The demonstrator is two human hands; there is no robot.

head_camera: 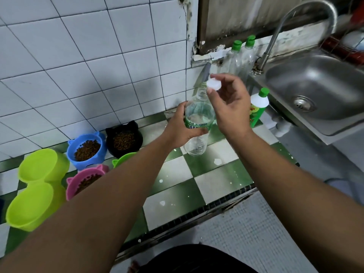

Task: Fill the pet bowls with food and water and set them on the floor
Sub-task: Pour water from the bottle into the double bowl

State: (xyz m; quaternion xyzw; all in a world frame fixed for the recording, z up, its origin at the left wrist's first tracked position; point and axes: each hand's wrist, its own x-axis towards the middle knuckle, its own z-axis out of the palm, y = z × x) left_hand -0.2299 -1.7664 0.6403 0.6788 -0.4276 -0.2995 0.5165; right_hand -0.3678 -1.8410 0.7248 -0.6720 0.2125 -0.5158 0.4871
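— Risk from here?

— Spilling. Left hand (pixel 180 128) wrapped round a clear plastic water bottle (pixel 198 123), upright over the worktop's (pixel 206 186) back edge; right hand (pixel 226 101) pinching its white cap (pixel 213 85) just above the open neck. Thin, smooth plastic: too hard a squeeze, or a hasty tilt, and water over glossy green-and-white checked tiles.

— Bowls?

— Bunched at the worktop's left end. Blue bowl (pixel 86 147), black bowl (pixel 124 137) and pink bowl (pixel 86 179), all cat-eared plastic, heaped with brown kibble. Lime double bowl (pixel 37 186) at the left edge, both wells dry. Another green bowl (pixel 123 159), mostly hidden behind the forearm.

— Anything else?

— Small round cap, easily dropped.
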